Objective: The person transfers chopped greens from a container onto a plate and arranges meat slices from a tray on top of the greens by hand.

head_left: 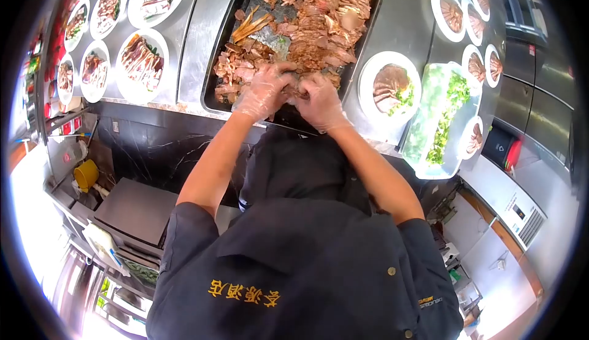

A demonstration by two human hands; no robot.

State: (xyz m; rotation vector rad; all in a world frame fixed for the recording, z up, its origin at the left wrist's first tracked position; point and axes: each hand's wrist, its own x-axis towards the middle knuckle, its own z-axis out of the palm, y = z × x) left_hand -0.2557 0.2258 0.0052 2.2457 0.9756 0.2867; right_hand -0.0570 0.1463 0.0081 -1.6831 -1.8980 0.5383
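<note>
A dark rectangular tray (211, 88) lies on the steel counter, holding rows of sliced brown meat (313, 27). Over its near edge, my left hand (267, 89) and my right hand (319, 100) meet, both in clear plastic gloves. The fingers of both are curled and pressed together around something small, which they mostly hide. Beside the tray on the right is a white plate (367, 88) with sliced meat and chopped greens.
Plates of meat, such as one white plate (161, 88), stand on the steel counter (187, 45) at left, and more stand at right. A clear container (423, 137) holds chopped greens. A yellow bucket (86, 174) is below at left.
</note>
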